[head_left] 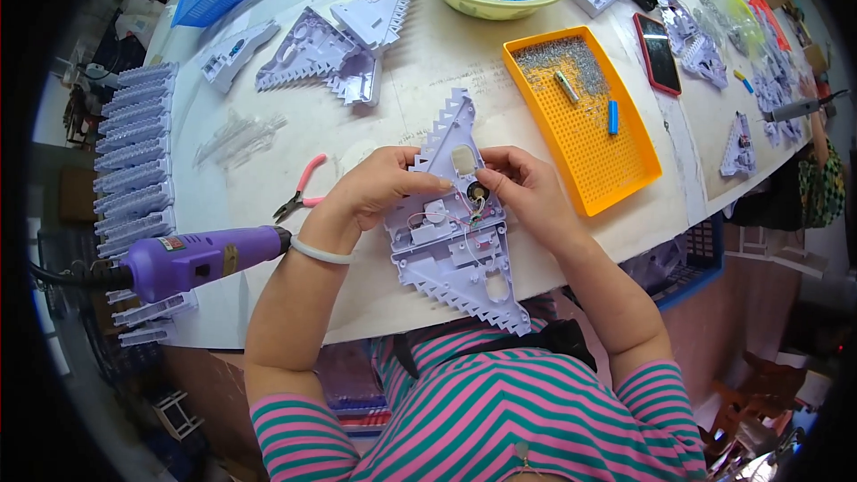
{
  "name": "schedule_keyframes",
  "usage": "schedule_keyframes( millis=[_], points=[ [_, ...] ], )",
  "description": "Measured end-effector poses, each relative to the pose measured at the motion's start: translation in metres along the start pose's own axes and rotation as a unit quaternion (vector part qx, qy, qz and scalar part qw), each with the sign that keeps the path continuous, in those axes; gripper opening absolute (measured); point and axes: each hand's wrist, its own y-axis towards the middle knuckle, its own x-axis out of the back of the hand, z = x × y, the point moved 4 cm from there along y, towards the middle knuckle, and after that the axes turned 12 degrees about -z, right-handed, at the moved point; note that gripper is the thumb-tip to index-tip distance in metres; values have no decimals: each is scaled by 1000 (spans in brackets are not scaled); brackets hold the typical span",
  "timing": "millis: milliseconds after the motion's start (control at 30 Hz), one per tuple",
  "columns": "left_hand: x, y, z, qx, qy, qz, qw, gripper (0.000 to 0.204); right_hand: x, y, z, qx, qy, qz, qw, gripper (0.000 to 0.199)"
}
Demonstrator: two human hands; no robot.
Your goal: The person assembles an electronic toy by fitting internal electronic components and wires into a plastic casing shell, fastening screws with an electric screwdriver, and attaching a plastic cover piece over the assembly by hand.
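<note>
A lavender plastic housing (444, 256) with saw-toothed edges lies open-side up before me, made of two halves side by side. Thin wires, a small circuit board and a round black speaker (478, 190) show inside. My left hand (379, 186) grips the upper half at its toothed left edge, thumb pressed on the inner face. From the other side my right hand (527, 183) holds the same half, its thumb beside the speaker. Both hands are closed on the plastic; the fingers underneath are hidden. Pink-handled cutting pliers (303, 187) lie left of my left hand.
A purple power tool (205, 259) lies by my left forearm, near stacked toothed parts (134, 156). An orange tray (629, 170) holds screws and two small cylinders. Behind stand a bowl (500, 9) of blue pieces and more housings (308, 54). A phone (658, 54) lies right; a co-worker's arm (817, 120) shows beyond.
</note>
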Motion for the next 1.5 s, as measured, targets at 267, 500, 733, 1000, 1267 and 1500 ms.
schedule_keyframes(
  millis=[267,500,733,1000,1267,1500],
  points=[
    [-2,4,2,-12,-24,-8,1000,37,2,2,0,-4,13,-18,1000,30],
    [-3,5,-1,-47,-14,22,999,38,4,0,-1,-9,18,-8,1000,34],
    [6,3,1,-39,-1,-38,999,42,13,0,17,85,-105,-41,990,32],
    [8,-18,-13,-291,57,-184,937,47,108,27,49,130,-174,-213,953,23],
    [7,-72,9,-389,222,-226,865,27,112,67,62,270,-445,-225,824,21],
    [14,-77,49,-409,203,-259,851,26,102,71,51,271,-522,-210,781,21]
  ],
)
